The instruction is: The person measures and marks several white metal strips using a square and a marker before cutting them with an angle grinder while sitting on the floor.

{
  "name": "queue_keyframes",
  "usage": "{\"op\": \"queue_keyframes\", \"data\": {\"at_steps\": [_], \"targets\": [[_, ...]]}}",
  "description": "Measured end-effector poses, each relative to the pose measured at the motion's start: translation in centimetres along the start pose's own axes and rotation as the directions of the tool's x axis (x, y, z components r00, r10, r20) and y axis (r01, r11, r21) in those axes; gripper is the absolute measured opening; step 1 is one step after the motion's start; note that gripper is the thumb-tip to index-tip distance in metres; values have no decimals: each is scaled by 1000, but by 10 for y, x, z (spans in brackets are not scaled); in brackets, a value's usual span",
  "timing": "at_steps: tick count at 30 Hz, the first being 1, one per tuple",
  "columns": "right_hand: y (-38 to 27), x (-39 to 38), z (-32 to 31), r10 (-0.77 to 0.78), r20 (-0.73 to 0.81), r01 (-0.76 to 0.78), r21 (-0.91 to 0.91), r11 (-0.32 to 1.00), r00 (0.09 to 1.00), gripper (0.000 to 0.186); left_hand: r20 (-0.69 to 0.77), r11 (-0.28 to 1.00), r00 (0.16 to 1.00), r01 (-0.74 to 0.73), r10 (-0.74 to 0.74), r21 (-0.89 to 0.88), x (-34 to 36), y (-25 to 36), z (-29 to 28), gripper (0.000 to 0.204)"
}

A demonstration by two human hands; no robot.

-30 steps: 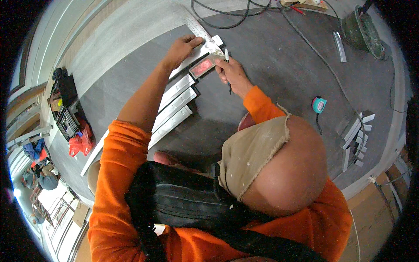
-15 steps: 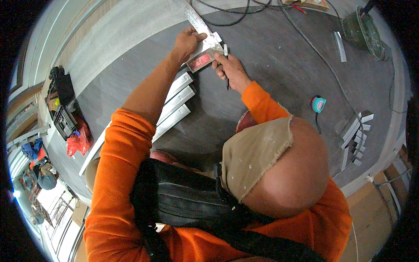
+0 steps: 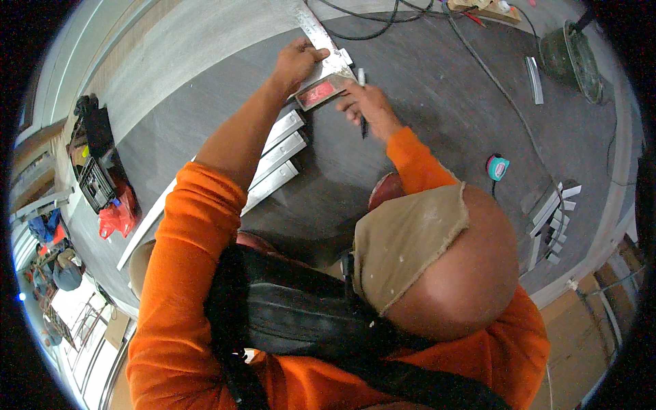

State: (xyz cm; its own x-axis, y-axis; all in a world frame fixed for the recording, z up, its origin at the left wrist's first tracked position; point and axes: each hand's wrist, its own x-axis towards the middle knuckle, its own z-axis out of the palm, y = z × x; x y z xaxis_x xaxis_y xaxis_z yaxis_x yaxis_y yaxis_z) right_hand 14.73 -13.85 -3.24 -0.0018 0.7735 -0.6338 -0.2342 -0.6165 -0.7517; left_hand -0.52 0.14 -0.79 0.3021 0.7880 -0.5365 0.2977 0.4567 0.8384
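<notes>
The grey floor serves as the work surface. Several pale metal strips lie side by side on it, just beside the left forearm, ends roughly aligned. A square with a long steel blade and a red-faced head lies across the far end of the strips; judged from this layout, the blade serves as a straight guide.

The left hand lies on the blade near the head, palm down, fingers curled and pressed together, apparently pinning it flat against slipping.

The right hand sits just beside the red head. Its fingers pinch a dark marker, light end toward the blade. Contact between tip and strip cannot be determined.
</notes>
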Motion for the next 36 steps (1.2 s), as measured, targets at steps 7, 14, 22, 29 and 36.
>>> {"op": "queue_keyframes", "data": {"at_steps": [7,14,22,29,36], "targets": [[-74,-29,-21,-395,-345,283,-332,900,852,44,-45,984,998,44,-37,173,13,2,-3,28],[-78,-4,-18,-667,-82,515,-569,641,740,28,-74,993,997,29,-20,115,8,3,0,25],[-70,-2,-24,-649,-34,507,-593,625,760,23,-80,993,997,29,-20,117,0,11,8,27],[-77,-18,-20,-579,-53,440,-596,672,814,22,-112,969,993,-10,39,247,18,-8,-4,29],[-67,-10,-27,-629,-61,482,-588,650,775,22,-95,977,995,51,-32,206,7,8,7,28]]}}
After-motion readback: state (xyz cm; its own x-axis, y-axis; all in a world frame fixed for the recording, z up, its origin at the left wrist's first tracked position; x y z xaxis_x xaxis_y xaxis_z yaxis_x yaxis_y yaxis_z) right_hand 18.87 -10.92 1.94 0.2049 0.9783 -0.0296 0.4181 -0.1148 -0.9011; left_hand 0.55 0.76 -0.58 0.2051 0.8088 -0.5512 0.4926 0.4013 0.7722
